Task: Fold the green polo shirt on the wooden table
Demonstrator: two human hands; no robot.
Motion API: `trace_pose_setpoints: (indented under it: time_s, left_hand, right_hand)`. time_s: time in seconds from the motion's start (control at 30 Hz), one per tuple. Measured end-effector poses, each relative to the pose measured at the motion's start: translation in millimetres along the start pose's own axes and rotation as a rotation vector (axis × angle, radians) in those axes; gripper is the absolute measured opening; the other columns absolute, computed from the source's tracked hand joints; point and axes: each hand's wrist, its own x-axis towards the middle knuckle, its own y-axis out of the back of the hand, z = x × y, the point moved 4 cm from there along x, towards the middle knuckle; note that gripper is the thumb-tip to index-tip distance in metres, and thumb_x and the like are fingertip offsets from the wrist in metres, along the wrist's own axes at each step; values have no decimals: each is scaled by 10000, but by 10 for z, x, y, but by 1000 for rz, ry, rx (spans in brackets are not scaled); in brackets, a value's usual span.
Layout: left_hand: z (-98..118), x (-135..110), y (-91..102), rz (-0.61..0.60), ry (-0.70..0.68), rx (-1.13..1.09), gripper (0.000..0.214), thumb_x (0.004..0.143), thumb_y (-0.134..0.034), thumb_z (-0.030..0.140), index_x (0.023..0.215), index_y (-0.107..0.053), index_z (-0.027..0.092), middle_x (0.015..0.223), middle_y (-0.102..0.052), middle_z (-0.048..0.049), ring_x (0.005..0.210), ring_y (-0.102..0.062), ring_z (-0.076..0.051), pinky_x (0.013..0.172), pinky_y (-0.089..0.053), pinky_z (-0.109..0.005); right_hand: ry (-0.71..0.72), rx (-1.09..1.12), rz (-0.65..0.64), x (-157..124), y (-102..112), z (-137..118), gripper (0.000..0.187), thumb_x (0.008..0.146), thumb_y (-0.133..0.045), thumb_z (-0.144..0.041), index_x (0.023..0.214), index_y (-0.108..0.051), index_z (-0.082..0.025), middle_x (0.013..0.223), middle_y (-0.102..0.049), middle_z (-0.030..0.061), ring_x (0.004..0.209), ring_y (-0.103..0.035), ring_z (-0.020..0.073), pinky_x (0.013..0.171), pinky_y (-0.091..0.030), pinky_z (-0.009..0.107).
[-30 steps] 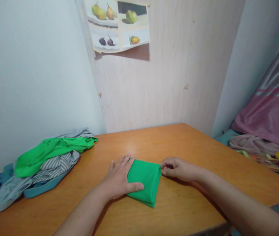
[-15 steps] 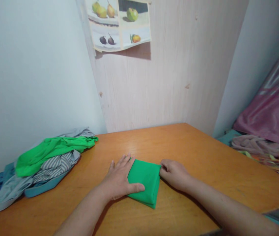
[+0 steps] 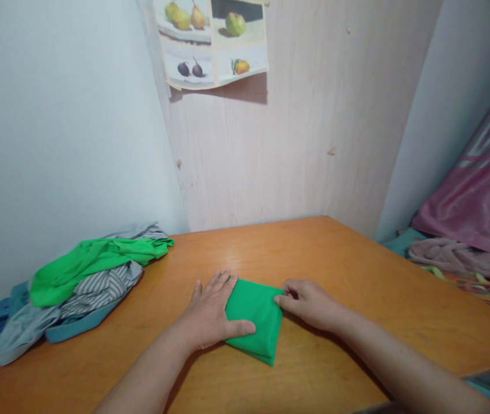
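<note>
A green cloth (image 3: 257, 307), folded into a small thick square, lies on the wooden table (image 3: 314, 368). My left hand (image 3: 213, 316) rests flat across its left side, fingers spread and thumb stretched over the near part. At the cloth's far right corner, my right hand (image 3: 307, 302) pinches the edge, thumb on top and the other fingers curled beneath or behind. The exact grip of those curled fingers is partly hidden.
A heap of clothes lies at the table's left, with a bright green garment (image 3: 94, 267) over a striped one (image 3: 102, 287). Past the right edge are a pink curtain (image 3: 478, 190) and a bundled pinkish cloth (image 3: 452, 253). Fruit pictures (image 3: 214, 46) hang on the wall.
My right thumb has moved left onto the top of the cloth's corner, from beside the edge. My left hand stays flat in place. The view has shifted very slightly.
</note>
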Motion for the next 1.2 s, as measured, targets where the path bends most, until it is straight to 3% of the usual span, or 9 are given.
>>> trace_pose_setpoints:
  time_s: [0.1, 0.2, 0.3, 0.4, 0.47, 0.6, 0.8, 1.03, 1.2]
  left_hand:
    - [20, -4, 17, -5, 0, -9, 1160, 676, -467, 891, 1567, -134, 227, 1614, -79, -102, 1474, -11, -388, 1128, -68, -682]
    - [40, -9, 31, -13, -1, -15, 1154, 678, -468, 888, 1567, -137, 231, 1615, -88, -104, 1474, -14, -386, 1135, -52, -670]
    - [48, -14, 32, -10, 0, -15, 1143, 688, -471, 877, 1569, -128, 235, 1618, -75, -107, 1477, -8, -379, 1138, -37, -659]
    - [55, -15, 22, 0, -4, -22, 1126, 700, -457, 873, 1568, -129, 234, 1622, -65, -97, 1480, -18, -372, 1133, -48, -668]
    - [65, -13, 16, 4, -1, -29, 1130, 693, -456, 878, 1565, -143, 231, 1623, -71, -90, 1481, -27, -371, 1131, -63, -673]
    - [101, -12, 27, 13, 13, -48, 1174, 654, -480, 893, 1563, -150, 228, 1623, -81, -94, 1483, -33, -366, 1133, -63, -672]
    - [70, -57, 66, 36, -30, -110, 1124, 691, -461, 878, 1559, -170, 226, 1623, -110, -80, 1483, -42, -363, 1141, -33, -655]
    - [-161, -91, 96, 119, -29, -243, 681, 883, -389, 718, 1458, -380, 353, 1570, -329, -19, 1445, -238, -326, 1136, -123, -632]
    - [-164, -25, 109, 216, -76, -253, 505, 882, -511, 570, 1306, -551, 298, 1347, -570, -42, 1267, -474, -294, 1084, -317, -493]
  right_hand:
    - [-4, 69, -1, 23, 54, -33, 357, 870, -546, -514, 741, -620, -189, 674, -601, 4, 624, -504, 136, 544, -342, 255]
    - [-30, -9, 147, 20, 168, -168, 418, 908, -474, -540, 782, -654, -185, 739, -656, 51, 684, -574, 174, 606, -408, 291]
    - [61, -140, 273, -58, 182, -461, 476, 943, -410, -547, 1076, -684, -182, 1063, -701, 127, 984, -631, 255, 835, -467, 376]
    - [230, -238, 212, -191, 4, -743, 629, 936, -405, -598, 1422, -486, -209, 1458, -490, 123, 1364, -399, 312, 1112, -302, 490]
    - [263, -294, 104, -279, -165, -811, 712, 922, -408, -636, 1501, -371, -225, 1554, -349, 101, 1449, -239, 319, 1175, -165, 542]
    - [223, -368, -8, -385, -381, -731, 756, 934, -343, -657, 1538, -274, -208, 1598, -205, 109, 1474, -139, 323, 1180, -48, 595]
    - [235, -420, -36, -396, -381, -652, 733, 946, -345, -630, 1551, -209, -238, 1606, -171, 88, 1475, -130, 314, 1177, -60, 605]
    - [236, -508, -98, -326, -161, -498, 706, 939, -367, -635, 1539, -216, -295, 1601, -193, 45, 1473, -125, 319, 1178, -57, 608]
    - [205, -584, -189, -225, 102, -469, 743, 908, -404, -663, 1514, -320, -241, 1579, -254, 72, 1461, -174, 323, 1183, -92, 589]
